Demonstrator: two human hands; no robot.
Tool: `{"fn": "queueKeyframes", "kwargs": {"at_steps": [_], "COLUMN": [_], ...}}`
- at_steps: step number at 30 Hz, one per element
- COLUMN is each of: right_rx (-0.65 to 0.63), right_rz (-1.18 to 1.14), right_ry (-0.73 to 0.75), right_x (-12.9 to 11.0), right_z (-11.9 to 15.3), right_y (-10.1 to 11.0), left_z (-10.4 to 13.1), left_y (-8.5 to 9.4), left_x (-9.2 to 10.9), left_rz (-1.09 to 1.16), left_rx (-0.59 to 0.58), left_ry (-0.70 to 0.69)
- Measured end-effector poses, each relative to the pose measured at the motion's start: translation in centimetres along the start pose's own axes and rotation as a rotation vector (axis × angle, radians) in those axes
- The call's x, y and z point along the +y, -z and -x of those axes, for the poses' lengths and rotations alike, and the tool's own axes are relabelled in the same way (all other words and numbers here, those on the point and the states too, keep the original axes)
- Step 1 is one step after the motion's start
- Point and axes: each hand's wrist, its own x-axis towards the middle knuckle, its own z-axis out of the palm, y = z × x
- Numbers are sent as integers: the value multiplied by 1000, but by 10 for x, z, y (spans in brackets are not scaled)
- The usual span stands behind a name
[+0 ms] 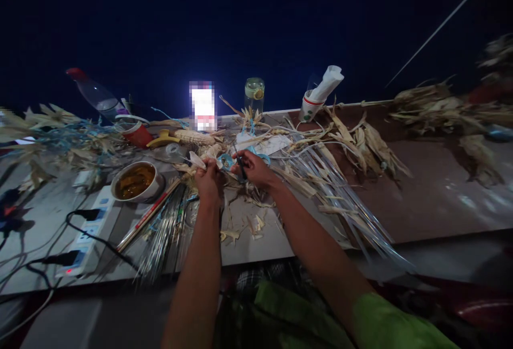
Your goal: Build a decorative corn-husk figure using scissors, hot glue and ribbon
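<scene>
My left hand (208, 182) is closed around a pale dried corn husk (197, 160), its loose ends showing at the fingertips. Just to the right, my right hand (256, 169) grips small scissors with dark handles (241, 169), the thin blade pointing up and away. The two hands are close together but apart. Behind them lie a dried corn cob (195, 138), a yellow banana-shaped thing (163, 139) and blue tape rolls, partly hidden. Husk scraps (230, 235) are scattered on the table below the hands.
To the left are a bowl of brown liquid (135, 180), a power strip (88, 234) with cables, a wire bundle (168, 237) and a red cup (137, 134). Clear rods (352, 199) and husks (364, 146) lie right. A bright screen (203, 104), jar (255, 95) and paper cup (310, 107) stand behind.
</scene>
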Motion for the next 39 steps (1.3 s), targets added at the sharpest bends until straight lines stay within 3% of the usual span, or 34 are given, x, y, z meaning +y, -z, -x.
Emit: {"fn": "queueKeyframes", "kwargs": {"at_steps": [5,14,20,26,33,39], "right_rx": [191,321,258,274,220,202], "right_rz": [-318,-267,-337,-184,93,86], "right_ry": [66,56,6,34,121,85], "right_x": [-1,0,0,-3,0,-6], "right_z": [-1,-3,-3,-2,-3,-2], "right_y": [-11,-6,-2,-7,9,13], "left_z": [7,13,11,12,11,9], "left_y": [-10,-16,-15,-19,-14,-11], "left_x": [0,-5,-6,-11,-3,-1], "left_rz": [70,107,105,119,51,47], "left_rx": [-43,-123,-117,-129,-80,-71], "left_ry": [73,91,31,76,28,50]}}
